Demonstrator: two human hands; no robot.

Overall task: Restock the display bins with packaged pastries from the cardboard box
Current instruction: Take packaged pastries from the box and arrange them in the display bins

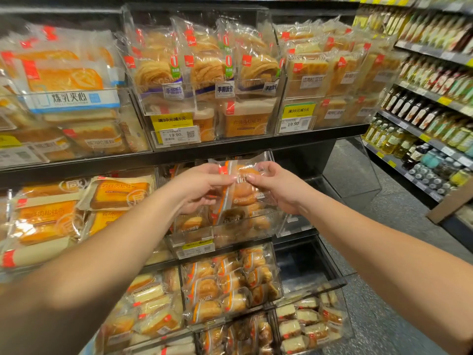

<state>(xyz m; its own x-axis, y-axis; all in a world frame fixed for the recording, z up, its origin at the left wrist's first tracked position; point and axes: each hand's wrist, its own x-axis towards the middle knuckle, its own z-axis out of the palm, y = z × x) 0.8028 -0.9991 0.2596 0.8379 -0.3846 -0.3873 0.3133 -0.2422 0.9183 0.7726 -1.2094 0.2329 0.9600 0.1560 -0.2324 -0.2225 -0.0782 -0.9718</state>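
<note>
left hand (202, 185) and right hand (276, 187) both pinch pastry packet (242, 187), long axis upright, above clear bin (230, 230).

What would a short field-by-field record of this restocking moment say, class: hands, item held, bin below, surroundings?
left hand: pinches the packet's left edge
right hand: pinches its right edge
item held: clear-wrapped pastry packet, upright
bin below: clear acrylic bin, part filled with similar pastries
surroundings: bottle shelves on the right
cardboard box: not in view
</note>
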